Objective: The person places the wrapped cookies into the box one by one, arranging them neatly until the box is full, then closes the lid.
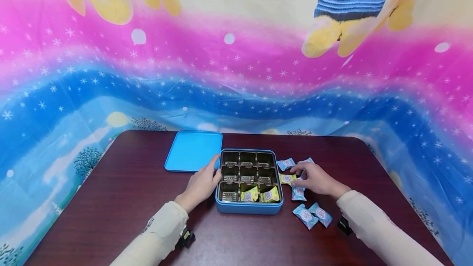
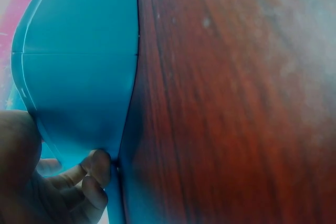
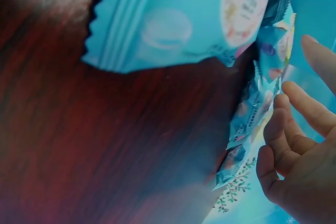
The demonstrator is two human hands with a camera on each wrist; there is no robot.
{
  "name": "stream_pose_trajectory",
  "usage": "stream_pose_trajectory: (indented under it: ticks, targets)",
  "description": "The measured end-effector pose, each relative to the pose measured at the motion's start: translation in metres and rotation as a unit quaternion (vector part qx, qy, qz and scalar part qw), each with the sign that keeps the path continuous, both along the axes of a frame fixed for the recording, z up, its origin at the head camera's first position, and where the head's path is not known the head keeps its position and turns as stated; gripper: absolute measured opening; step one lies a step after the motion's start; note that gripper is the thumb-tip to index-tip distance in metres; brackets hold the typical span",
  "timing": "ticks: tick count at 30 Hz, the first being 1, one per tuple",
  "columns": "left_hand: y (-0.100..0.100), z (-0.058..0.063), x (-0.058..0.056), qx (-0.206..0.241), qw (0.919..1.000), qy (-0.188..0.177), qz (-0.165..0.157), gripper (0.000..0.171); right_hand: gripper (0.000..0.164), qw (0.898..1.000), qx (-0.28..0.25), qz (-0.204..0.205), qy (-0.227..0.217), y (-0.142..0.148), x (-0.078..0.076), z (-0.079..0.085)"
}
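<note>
On the table stands a blue tin [image 1: 249, 208] with a dark divided insert; two yellow-wrapped candies [image 1: 249, 194] sit in its front middle and front right compartments. My left hand [image 1: 201, 186] holds the tin's left side, thumb at the rim and curled fingers against the outer wall in the left wrist view. To the right of the tin, my right hand [image 1: 315, 179] reaches over loose candies. Its thumb and forefinger are parted beside a yellow-wrapped candy [image 1: 286, 179]. In the right wrist view, blue-wrapped candies [image 3: 178, 19] lie below and beside the relaxed fingers.
A flat blue lid [image 1: 194, 151] lies behind and left of the tin. Two blue-wrapped candies [image 1: 305, 216] lie nearer the front, and another blue-wrapped candy [image 1: 285, 164] lies by the tin's right side. A printed cloth [image 1: 236, 77] hangs around the dark wooden table [image 1: 122, 192].
</note>
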State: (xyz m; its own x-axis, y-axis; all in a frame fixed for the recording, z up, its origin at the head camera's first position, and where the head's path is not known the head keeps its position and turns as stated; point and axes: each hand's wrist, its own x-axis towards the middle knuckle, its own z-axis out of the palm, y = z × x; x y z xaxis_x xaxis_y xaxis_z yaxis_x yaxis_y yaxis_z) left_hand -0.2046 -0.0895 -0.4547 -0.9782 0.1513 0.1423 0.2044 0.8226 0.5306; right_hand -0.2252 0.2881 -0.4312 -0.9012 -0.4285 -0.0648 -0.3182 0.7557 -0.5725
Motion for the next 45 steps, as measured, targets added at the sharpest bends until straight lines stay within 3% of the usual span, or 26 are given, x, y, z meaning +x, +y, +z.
stream_pose_trajectory:
  ticks: [9,18,27,37,45]
  targets:
    - [0.0,-0.0001,0.0004,0.0,1.0,-0.005,0.0,0.057,0.039,0.999,0.036,-0.007,0.004,-0.003,-0.0023,-0.004]
    - [-0.0006,0.0001,0.0,0.0,1.0,-0.003,-0.001,0.058,0.039,0.999,0.037,-0.01,0.006,-0.0034,-0.0037,-0.0052]
    - [-0.0007,0.0003,0.0,0.0,1.0,-0.003,-0.003,0.057,0.045,0.999,0.04,-0.012,-0.018,-0.0046,-0.0061,-0.004]
    - [-0.0009,0.0001,0.0002,0.003,1.0,-0.008,-0.001,0.058,0.041,0.998,0.05,-0.023,-0.025,-0.0054,-0.0065,-0.0046]
    - [-0.0011,0.0001,0.0006,0.005,1.0,-0.005,-0.002,0.058,0.031,0.998,0.065,-0.021,0.004,-0.0055,-0.0058,-0.0044]
